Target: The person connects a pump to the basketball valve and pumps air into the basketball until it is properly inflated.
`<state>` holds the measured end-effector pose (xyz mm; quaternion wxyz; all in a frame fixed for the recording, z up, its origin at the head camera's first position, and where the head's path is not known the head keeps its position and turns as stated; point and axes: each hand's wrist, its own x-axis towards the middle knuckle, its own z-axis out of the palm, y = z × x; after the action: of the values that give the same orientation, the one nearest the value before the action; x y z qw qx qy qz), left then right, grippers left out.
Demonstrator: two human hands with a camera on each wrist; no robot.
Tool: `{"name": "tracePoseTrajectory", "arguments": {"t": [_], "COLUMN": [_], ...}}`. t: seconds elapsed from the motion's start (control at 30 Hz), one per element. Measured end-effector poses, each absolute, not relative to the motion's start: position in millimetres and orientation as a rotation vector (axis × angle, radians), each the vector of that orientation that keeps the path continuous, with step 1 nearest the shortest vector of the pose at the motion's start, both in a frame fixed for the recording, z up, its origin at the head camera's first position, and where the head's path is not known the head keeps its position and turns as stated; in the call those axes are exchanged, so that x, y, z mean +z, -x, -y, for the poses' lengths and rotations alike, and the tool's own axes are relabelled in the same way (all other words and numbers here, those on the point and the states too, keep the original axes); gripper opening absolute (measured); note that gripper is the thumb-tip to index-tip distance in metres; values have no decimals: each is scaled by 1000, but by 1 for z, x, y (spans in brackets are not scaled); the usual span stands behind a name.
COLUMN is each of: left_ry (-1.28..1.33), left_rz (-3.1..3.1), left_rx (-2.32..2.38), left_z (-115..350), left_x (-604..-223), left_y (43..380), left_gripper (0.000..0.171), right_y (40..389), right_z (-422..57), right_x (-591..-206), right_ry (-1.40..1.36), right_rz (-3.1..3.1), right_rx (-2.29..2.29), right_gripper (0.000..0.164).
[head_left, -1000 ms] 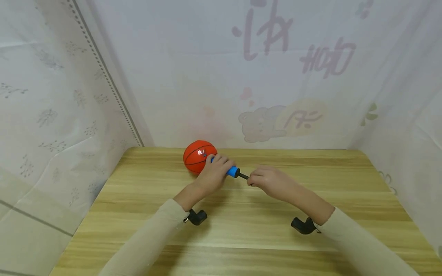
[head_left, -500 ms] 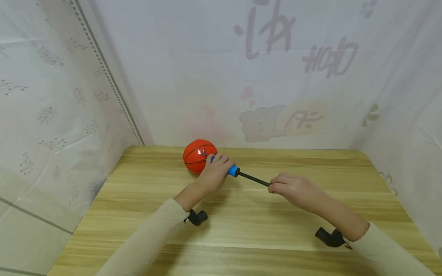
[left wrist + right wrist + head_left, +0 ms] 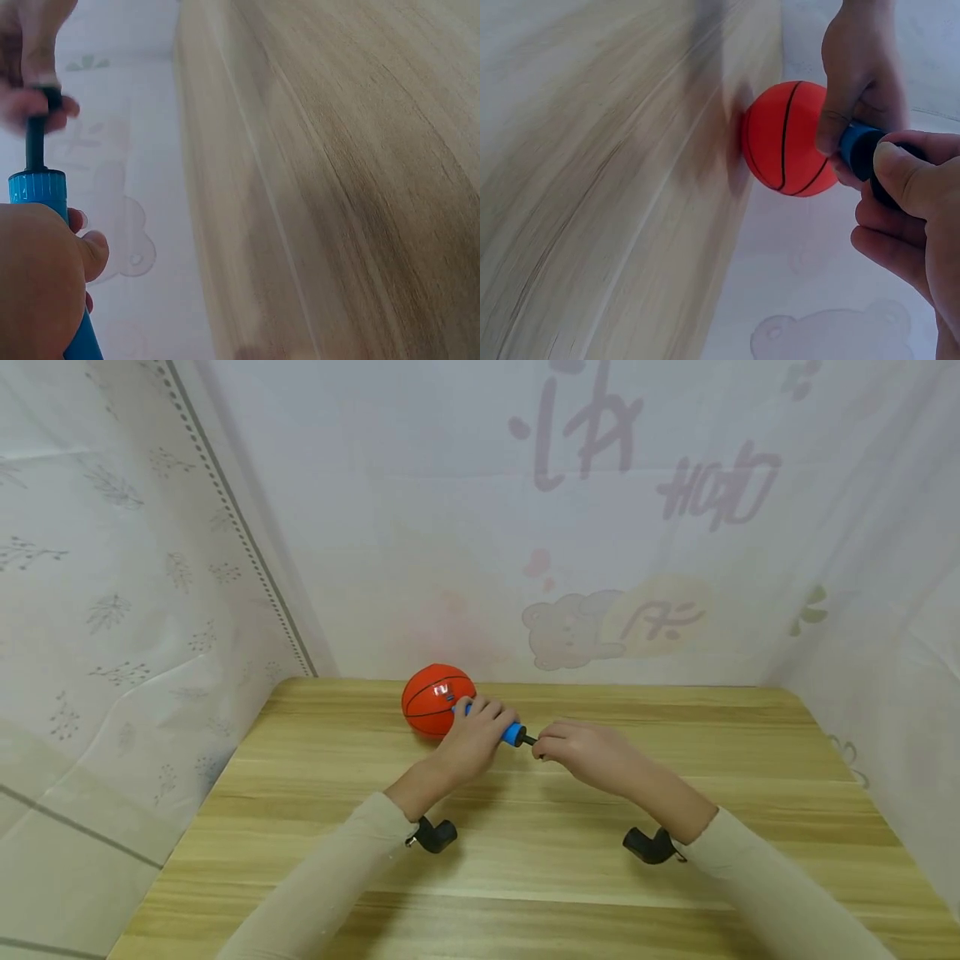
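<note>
Blue pump (image 3: 513,734): gripped around barrel by left hand (image 3: 474,739), held above table (image 3: 525,868)
Black handle (image 3: 51,97): pinched by right hand (image 3: 588,756); short stretch of rod (image 3: 34,146) exposed
Red ball (image 3: 433,697): seated on table, just beyond left hand

Ball (image 3: 429,700): round, glossy red with black lines, resting near the tabletop's (image 3: 555,868) far edge, closer to the left far corner than the right. Pump (image 3: 513,734): blue barrel (image 3: 37,187), short stretch of black rod (image 3: 35,146) showing, slanted above the tabletop, outer end toward the ball.
</note>
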<state>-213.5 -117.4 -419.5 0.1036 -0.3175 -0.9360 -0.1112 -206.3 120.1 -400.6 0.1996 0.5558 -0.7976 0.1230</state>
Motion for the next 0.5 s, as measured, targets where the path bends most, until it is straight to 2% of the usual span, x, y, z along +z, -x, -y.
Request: {"name": "tracePoseTrajectory", "arguments": {"t": [0.27,0.5], "left_ry": [953,963], "left_rz": [2743,2737], "left_rx": [-324,-288], "left_z": [119,122], "left_x": [-421,-424], "left_y": [213,215], "left_gripper": [21,19], "right_y": [210,201], "right_z": [-109,-127], "right_x": [-404,-407], "right_ry": [-1542,-1543], "right_rz": [2216,2177], "right_rx": [390,376], "right_gripper": [14,24]}}
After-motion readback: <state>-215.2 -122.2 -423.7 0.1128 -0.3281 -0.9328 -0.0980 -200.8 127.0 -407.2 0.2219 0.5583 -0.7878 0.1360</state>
